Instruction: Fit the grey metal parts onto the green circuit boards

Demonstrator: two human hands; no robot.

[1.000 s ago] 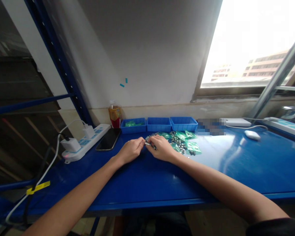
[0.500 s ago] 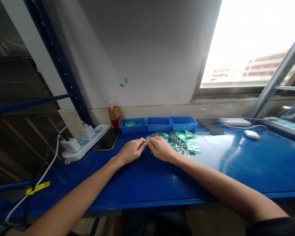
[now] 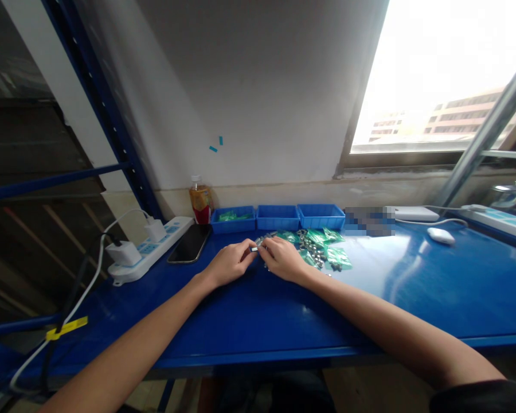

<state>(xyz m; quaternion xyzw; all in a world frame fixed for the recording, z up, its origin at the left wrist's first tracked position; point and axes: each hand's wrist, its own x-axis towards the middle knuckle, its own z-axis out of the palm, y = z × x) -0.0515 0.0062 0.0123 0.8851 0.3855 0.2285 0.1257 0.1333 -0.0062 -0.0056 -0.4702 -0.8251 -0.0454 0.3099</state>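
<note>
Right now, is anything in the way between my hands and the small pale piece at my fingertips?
Nothing visible: the small pale piece sits where your left hand and right hand meet. The green bags lie past the right hand, not in between.

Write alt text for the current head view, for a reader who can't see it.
A person's left hand and right hand meet over a blue table, a small pale piece between their fingertips. Green bags and small metallic parts lie beside the right hand. Three blue bins stand behind; a phone lies left.
</note>
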